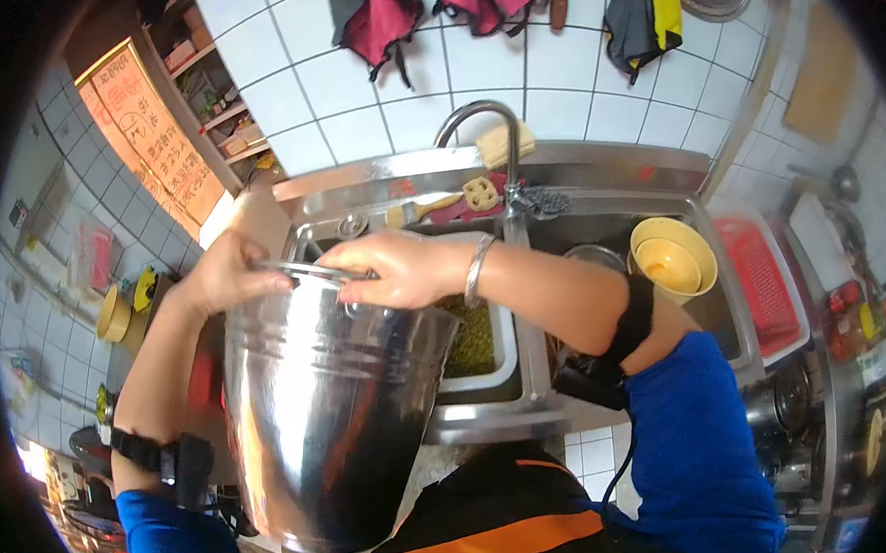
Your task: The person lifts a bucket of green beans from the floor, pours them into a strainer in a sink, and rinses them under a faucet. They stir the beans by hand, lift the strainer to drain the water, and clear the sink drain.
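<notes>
Gripping steel bucket (325, 421) w/ both hands, just in front of sink (501, 420), at its near-L corner; tilted, rim toward sink, base toward body. Inside of bucket not visible. L hand (225, 277) clamped on rim's far-L side, fingers curled over edge, thumb hidden so can't tell grip beyond that. R hand (395, 269) laid palm-down across top of rim, fingers (348, 272) pressed together and hooked over edge, reaching across in front of sink's L basin. Metal bracelet (476, 268) on R wrist, black strap (633, 327) further up same arm; similar black band (168, 457) on L forearm, well in front of sink. Inside sink's L basin: white tray (477, 383) w/ green stuff (475, 338), partly hidden behind bucket and R arm. At sink's back ledge, mid: curved faucet (481, 118). In sink's R basin, far-R corner: stacked yellow bowls (672, 257). Just R of sink: red basket (763, 283). Above sink, on white tile wall: hanging cloths (381, 23), dark red and grey.
</notes>
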